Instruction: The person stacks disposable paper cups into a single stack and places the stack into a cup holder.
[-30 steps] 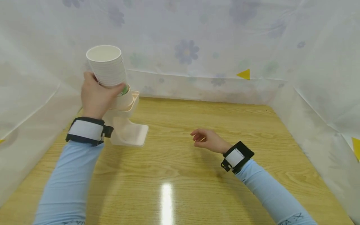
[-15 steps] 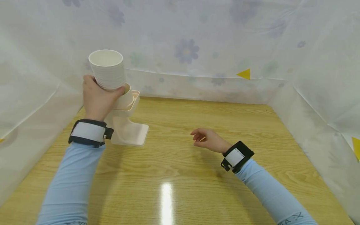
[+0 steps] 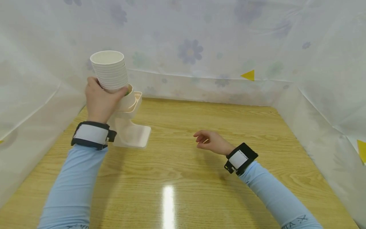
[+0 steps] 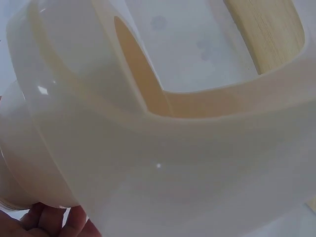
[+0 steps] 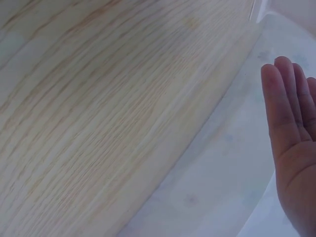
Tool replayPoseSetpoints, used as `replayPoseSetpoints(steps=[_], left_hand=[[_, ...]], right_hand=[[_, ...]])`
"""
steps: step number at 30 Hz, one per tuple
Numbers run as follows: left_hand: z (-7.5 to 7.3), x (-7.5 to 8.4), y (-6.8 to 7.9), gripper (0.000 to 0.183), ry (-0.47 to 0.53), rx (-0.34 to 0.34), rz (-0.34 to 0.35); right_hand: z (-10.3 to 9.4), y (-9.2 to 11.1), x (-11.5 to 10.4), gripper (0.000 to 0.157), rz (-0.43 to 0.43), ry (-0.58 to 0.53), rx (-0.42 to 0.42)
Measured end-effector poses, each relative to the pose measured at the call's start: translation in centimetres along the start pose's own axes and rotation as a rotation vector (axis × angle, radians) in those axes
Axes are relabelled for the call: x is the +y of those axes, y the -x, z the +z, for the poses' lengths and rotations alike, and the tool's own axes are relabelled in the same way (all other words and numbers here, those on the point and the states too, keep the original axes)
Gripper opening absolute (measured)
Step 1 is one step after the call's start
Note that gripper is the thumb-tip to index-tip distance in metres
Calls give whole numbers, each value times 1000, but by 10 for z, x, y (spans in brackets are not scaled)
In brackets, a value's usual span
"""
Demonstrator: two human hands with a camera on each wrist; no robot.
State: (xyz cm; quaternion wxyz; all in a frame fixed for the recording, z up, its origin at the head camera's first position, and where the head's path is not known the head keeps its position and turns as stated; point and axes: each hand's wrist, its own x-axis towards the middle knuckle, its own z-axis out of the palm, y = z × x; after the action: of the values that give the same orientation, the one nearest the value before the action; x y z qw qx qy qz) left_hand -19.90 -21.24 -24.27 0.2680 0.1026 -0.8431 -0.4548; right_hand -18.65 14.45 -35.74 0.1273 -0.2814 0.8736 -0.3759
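A stack of white paper cups (image 3: pixel 111 71), mouths up and leaning slightly, is gripped near its lower end by my left hand (image 3: pixel 100 103). Just below and behind that hand stands a cream plastic holder (image 3: pixel 138 136) with a round ring, a shallow tray and a flat base. The stack's bottom is hidden, so I cannot tell if it sits in the ring. A small green patch shows beside the thumb. In the left wrist view the holder's body (image 4: pixel 177 158) fills the foreground, with curled fingers (image 4: pixel 52 219) low at left. My right hand (image 3: pixel 213 142) hovers over the table, fingers relaxed, holding nothing.
The wood-grain table (image 3: pixel 183 171) stretches between white sheet walls printed with pale flowers. A yellow triangle marker (image 3: pixel 248 75) is stuck on the back sheet, another yellow marker (image 3: pixel 362 151) on the right one. The holder stands near the left wall.
Over the first half second my left hand and the cup stack sank a little and shifted slightly right; since then they have barely moved. My right hand keeps its place.
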Motion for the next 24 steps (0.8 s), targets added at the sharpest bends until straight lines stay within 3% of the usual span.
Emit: replayPoseSetpoints(steps=[17, 24], left_hand=[[3, -4, 4, 88, 8, -18, -1], [7, -8, 8, 90, -58, -31, 16]], right_hand=[[1, 1, -3, 38, 17, 20, -5], [3, -1, -2, 39, 18, 20, -13]])
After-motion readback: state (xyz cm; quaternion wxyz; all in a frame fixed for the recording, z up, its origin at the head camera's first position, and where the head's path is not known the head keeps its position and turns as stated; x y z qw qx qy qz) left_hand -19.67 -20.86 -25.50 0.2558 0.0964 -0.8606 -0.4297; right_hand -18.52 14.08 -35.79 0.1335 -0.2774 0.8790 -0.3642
